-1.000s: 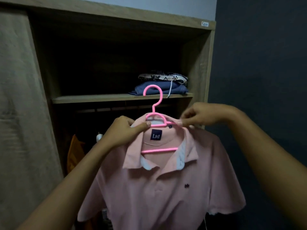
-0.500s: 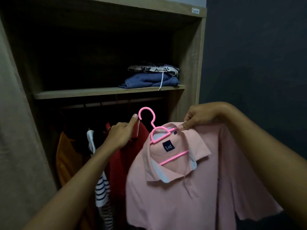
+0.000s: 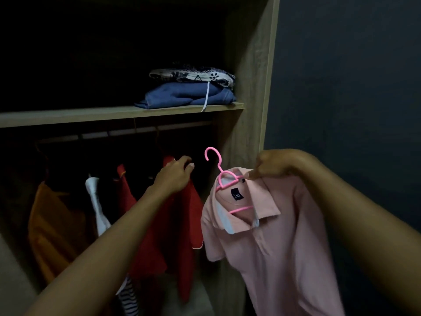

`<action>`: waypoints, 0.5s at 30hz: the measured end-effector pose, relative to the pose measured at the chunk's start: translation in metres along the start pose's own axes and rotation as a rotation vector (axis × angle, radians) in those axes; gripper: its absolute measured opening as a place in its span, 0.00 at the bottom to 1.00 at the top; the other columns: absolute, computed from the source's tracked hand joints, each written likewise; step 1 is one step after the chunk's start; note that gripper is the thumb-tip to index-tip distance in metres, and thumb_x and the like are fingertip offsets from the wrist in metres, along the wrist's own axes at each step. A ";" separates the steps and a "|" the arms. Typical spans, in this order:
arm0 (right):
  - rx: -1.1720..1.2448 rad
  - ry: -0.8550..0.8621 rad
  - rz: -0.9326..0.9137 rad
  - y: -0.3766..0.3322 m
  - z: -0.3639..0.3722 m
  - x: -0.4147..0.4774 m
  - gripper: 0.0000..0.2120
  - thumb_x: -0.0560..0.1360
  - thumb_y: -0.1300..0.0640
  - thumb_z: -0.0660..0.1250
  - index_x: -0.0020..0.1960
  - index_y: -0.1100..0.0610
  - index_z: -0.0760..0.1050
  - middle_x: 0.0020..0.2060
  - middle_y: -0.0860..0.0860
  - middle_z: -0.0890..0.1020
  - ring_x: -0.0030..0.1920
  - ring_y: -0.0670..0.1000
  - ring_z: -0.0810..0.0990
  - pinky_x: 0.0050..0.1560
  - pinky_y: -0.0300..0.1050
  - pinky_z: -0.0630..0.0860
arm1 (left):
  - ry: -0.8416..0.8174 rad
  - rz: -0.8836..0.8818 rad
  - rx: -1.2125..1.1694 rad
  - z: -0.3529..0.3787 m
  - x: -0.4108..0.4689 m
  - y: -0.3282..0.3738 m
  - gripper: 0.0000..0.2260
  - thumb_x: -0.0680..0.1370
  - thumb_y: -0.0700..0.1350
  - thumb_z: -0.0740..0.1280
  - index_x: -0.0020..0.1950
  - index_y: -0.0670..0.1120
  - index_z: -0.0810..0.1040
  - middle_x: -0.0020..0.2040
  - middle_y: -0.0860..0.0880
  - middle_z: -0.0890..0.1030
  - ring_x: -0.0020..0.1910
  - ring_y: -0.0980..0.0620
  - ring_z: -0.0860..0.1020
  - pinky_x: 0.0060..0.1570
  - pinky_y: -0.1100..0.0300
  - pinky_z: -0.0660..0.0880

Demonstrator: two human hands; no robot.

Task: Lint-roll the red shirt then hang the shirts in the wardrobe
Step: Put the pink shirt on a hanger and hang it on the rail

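A pale pink polo shirt (image 3: 273,242) hangs tilted on a pink hanger (image 3: 219,174), just in front of the wardrobe's right side. My right hand (image 3: 273,166) pinches the shirt's collar and the hanger's shoulder. The hanger's hook is free in the air, below the rail (image 3: 127,133). My left hand (image 3: 176,175) reaches into the wardrobe and grips the top of a red shirt (image 3: 159,236) that hangs from the rail. A second red garment (image 3: 124,190) hangs to its left.
An orange garment (image 3: 54,224) and a white striped one (image 3: 98,208) hang further left on the rail. Folded blue and patterned clothes (image 3: 189,92) lie on the shelf (image 3: 91,115) above. The wardrobe's right panel (image 3: 252,87) meets a dark wall (image 3: 353,87).
My left hand let go of the pink hanger's hook and moved left onto the red shirt. My right hand carried the pink shirt rightward and it now hangs tilted. The view moved closer to the wardrobe.
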State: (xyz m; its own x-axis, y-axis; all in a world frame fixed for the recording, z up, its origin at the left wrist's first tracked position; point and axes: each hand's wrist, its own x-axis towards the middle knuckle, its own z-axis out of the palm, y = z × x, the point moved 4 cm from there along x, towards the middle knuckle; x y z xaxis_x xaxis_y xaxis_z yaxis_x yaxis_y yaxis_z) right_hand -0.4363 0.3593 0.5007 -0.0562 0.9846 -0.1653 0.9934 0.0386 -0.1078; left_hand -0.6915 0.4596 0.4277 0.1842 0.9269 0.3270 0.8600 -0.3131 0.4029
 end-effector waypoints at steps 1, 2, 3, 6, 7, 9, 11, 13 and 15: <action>0.026 0.010 0.012 0.002 0.003 0.007 0.21 0.77 0.38 0.64 0.46 0.57 0.79 0.45 0.53 0.80 0.48 0.56 0.81 0.47 0.50 0.77 | -0.049 -0.023 0.067 0.010 0.010 -0.002 0.23 0.81 0.63 0.53 0.73 0.57 0.69 0.71 0.42 0.74 0.68 0.38 0.73 0.65 0.44 0.71; 0.062 0.019 0.017 0.004 0.007 0.015 0.21 0.76 0.38 0.65 0.46 0.57 0.79 0.45 0.54 0.81 0.47 0.55 0.81 0.46 0.49 0.77 | -0.098 -0.053 0.132 0.019 0.019 -0.005 0.25 0.80 0.64 0.52 0.74 0.57 0.68 0.72 0.41 0.72 0.69 0.38 0.73 0.66 0.44 0.69; 0.108 0.024 0.020 0.006 0.011 0.023 0.21 0.77 0.38 0.64 0.48 0.57 0.79 0.46 0.54 0.81 0.47 0.54 0.81 0.46 0.48 0.76 | -0.130 -0.085 0.183 0.026 0.026 -0.010 0.25 0.80 0.65 0.52 0.74 0.56 0.69 0.72 0.41 0.73 0.69 0.37 0.73 0.65 0.44 0.69; 0.249 0.061 0.012 0.003 0.022 0.047 0.21 0.79 0.40 0.62 0.54 0.59 0.78 0.48 0.53 0.79 0.47 0.52 0.79 0.45 0.46 0.75 | -0.042 -0.149 0.238 0.030 0.040 -0.019 0.25 0.81 0.64 0.54 0.63 0.48 0.79 0.64 0.38 0.78 0.61 0.36 0.77 0.59 0.47 0.73; 0.297 0.077 0.008 0.000 0.024 0.055 0.21 0.79 0.41 0.61 0.55 0.58 0.77 0.48 0.53 0.79 0.45 0.51 0.78 0.44 0.45 0.73 | 0.012 -0.152 0.246 0.029 0.043 -0.021 0.24 0.81 0.63 0.57 0.59 0.46 0.80 0.61 0.38 0.79 0.59 0.36 0.78 0.56 0.48 0.75; 0.383 0.104 0.004 -0.006 0.027 0.072 0.20 0.80 0.43 0.61 0.59 0.58 0.77 0.50 0.54 0.79 0.44 0.50 0.77 0.42 0.44 0.71 | 0.075 -0.146 0.259 0.027 0.046 -0.024 0.19 0.80 0.57 0.63 0.57 0.43 0.81 0.57 0.38 0.81 0.56 0.37 0.80 0.52 0.49 0.76; 0.431 0.136 -0.003 -0.015 0.029 0.090 0.19 0.81 0.45 0.59 0.60 0.59 0.77 0.52 0.56 0.80 0.46 0.52 0.77 0.44 0.45 0.72 | 0.087 -0.161 0.257 0.027 0.046 -0.029 0.18 0.77 0.52 0.67 0.62 0.43 0.77 0.57 0.38 0.81 0.56 0.36 0.80 0.51 0.49 0.77; 0.498 0.178 -0.020 -0.025 0.032 0.106 0.18 0.82 0.47 0.58 0.60 0.60 0.77 0.51 0.56 0.80 0.46 0.52 0.77 0.43 0.44 0.71 | 0.098 -0.185 0.240 0.025 0.047 -0.035 0.23 0.75 0.51 0.69 0.66 0.43 0.72 0.59 0.38 0.80 0.57 0.35 0.79 0.52 0.47 0.77; 0.592 0.230 -0.040 -0.035 0.036 0.124 0.17 0.82 0.49 0.58 0.55 0.61 0.78 0.47 0.55 0.79 0.40 0.49 0.75 0.35 0.41 0.67 | 0.108 -0.191 0.222 0.024 0.050 -0.041 0.24 0.74 0.51 0.70 0.67 0.44 0.71 0.59 0.38 0.80 0.57 0.35 0.79 0.53 0.47 0.77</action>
State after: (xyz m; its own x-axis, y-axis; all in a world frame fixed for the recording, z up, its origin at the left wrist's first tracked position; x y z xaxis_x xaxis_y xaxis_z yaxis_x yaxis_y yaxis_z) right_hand -0.4812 0.4735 0.4487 -0.0037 0.9983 0.0574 0.7637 0.0399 -0.6444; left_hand -0.7060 0.5234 0.4074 -0.0327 0.9334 0.3573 0.9594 -0.0709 0.2731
